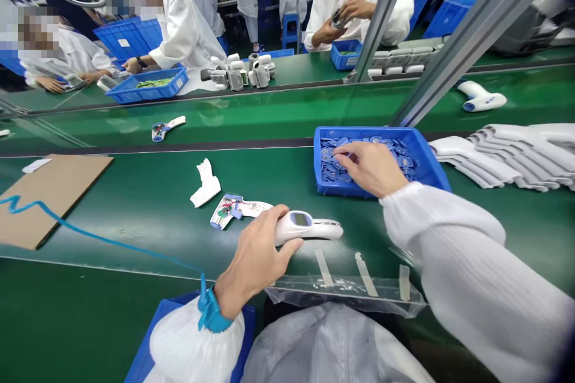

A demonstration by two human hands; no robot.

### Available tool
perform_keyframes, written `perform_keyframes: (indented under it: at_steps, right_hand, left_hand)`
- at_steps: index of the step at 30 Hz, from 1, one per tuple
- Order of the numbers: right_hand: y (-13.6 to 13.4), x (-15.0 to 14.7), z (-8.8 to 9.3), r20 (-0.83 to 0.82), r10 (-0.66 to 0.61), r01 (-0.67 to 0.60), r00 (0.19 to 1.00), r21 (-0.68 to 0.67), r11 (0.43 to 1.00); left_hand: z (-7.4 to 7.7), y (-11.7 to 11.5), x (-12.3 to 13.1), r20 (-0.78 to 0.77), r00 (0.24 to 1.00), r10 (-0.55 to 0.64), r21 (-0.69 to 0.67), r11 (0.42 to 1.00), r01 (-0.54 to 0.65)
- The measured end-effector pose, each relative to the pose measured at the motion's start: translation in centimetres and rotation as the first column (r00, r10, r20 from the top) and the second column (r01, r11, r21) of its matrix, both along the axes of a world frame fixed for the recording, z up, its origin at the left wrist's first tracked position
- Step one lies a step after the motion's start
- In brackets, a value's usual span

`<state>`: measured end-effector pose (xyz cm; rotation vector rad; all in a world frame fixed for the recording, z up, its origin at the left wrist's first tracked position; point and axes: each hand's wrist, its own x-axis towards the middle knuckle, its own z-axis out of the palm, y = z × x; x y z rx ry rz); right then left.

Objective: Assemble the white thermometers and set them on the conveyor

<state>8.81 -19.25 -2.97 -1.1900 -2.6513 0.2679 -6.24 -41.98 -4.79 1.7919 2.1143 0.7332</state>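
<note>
1. I have the left hand [258,248] curled around a smooth white plastic handheld device [312,229] with a grey screen [300,219], on or just above the glossy green tabletop [269,170].
2. The right hand [372,166] pinches narrow over flat blue plastic pieces [330,170] in a blue rectangular tray [340,189]; I can't tell whether it grips one.
3. I count three beige tape strips [366,274].

right fingers [351,148]: grip perhaps hidden | cardboard [54,191]: cut off left
</note>
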Motion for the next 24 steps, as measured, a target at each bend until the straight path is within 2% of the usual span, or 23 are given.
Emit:
perform_keyframes:
  at_steps: [2,4,6,7,10,12,13,14,16,17,18,19,20,21,23,24]
  right_hand:
    - [2.8,-1.1,-0.9,0.111,0.058,-0.058,0.992,-0.003,0.998]
    - [4.3,-2.5,-1.9,0.188,0.111,-0.107,0.976,-0.028,0.994]
    - [4.6,-3.8,-2.6,0.253,0.135,-0.129,0.958,-0.04,0.991]
    - [4.6,-4.2,-2.8,0.271,0.14,-0.134,0.952,-0.043,0.99]
    - [4.4,-4.5,-2.6,0.258,0.144,-0.134,0.955,-0.055,0.989]
    - [4.5,-4.0,-1.8,0.198,0.131,-0.12,0.971,-0.064,0.991]
    - [4.5,-3.6,-1.3,0.153,0.12,-0.11,0.981,-0.069,0.992]
    - [4.4,-3.1,-0.8,0.101,0.106,-0.098,0.989,-0.077,0.992]
    - [3.9,-1.6,0.4,-0.004,0.076,-0.076,0.997,-0.111,0.991]
    - [3.3,-0.7,0.9,-0.039,0.063,-0.068,0.997,-0.133,0.989]
    - [2.5,0.2,1.4,-0.086,0.049,-0.063,0.995,-0.175,0.983]
    - [1.6,1.2,1.9,-0.162,0.03,-0.071,0.986,-0.25,0.966]
    - [0.5,2.1,2.2,-0.268,0.002,-0.099,0.964,-0.349,0.932]
    - [-0.8,2.9,2.5,-0.384,-0.042,-0.152,0.922,-0.46,0.875]
    - [-3.5,4.1,2.9,-0.575,-0.173,-0.303,0.799,-0.634,0.711]
    - [-4.8,4.4,2.9,-0.624,-0.243,-0.361,0.742,-0.679,0.64]
  left_hand:
    - [0.1,1.0,0.4,-0.221,0.972,-0.079,0.008,0.997,0.083]
    - [0.1,2.4,1.5,-0.411,0.888,-0.204,-0.096,0.979,0.18]
    - [0.1,3.4,2.7,-0.47,0.833,-0.291,-0.185,0.956,0.23]
    - [0.2,3.7,3.0,-0.456,0.838,-0.299,-0.195,0.953,0.234]
    - [0.6,3.5,3.0,-0.254,0.95,-0.181,-0.156,0.977,0.144]
    - [1.0,3.0,2.3,-0.001,0.999,-0.047,-0.142,0.989,0.047]
    - [1.2,2.8,1.9,0.151,0.988,0.013,-0.142,0.99,0.008]
    - [1.3,2.6,1.5,0.309,0.949,0.06,-0.148,0.989,-0.015]
    - [1.5,2.5,1.0,0.579,0.807,0.114,-0.161,0.987,-0.024]
    - [1.5,2.6,0.9,0.656,0.745,0.123,-0.158,0.987,-0.024]
    - [1.6,2.7,1.0,0.689,0.714,0.121,-0.148,0.989,-0.025]
    - [1.7,2.9,1.1,0.682,0.722,0.114,-0.133,0.991,-0.03]
    - [1.8,3.0,1.4,0.641,0.76,0.101,-0.11,0.993,-0.04]
    - [2.0,3.3,1.8,0.577,0.812,0.087,-0.079,0.996,-0.051]
    - [2.3,3.7,2.5,0.435,0.899,0.052,-0.006,0.998,-0.055]
    - [2.4,3.9,2.9,0.383,0.923,0.032,0.029,0.999,-0.046]
